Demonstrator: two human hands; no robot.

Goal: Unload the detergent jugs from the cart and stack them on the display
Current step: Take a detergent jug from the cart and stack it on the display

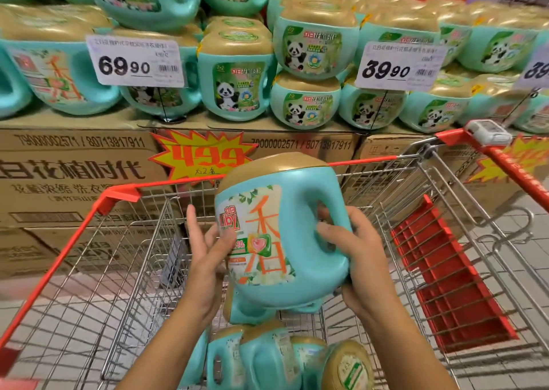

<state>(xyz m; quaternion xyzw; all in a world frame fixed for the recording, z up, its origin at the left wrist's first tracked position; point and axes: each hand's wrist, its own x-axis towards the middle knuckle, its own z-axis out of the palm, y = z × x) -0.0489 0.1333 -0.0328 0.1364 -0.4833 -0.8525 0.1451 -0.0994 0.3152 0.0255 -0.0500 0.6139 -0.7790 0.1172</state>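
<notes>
Held the teal jug (279, 226) tilted up over the cart (118, 192), gold cap pointing at the display. Had the right hand (353, 253) wrapped round its handle, fingers hooked through the hole. Had the left hand (208, 247) flat against the label side, fingers straight and spread, not curled round anything. Saw more jugs (267, 357) lying on their sides at the near end of the basket, right under the held one, with bare wire floor beyond them. Past the far red rim, stacked cardboard boxes (74, 176) with a yellow starburst sign (202, 155) stuck on. On top of those, panda jugs (234, 84) packed tight, and two price cards (135, 61) on thin stalks standing in front. Red seat flap (445, 271) and push handle (511, 164) off to the right
</notes>
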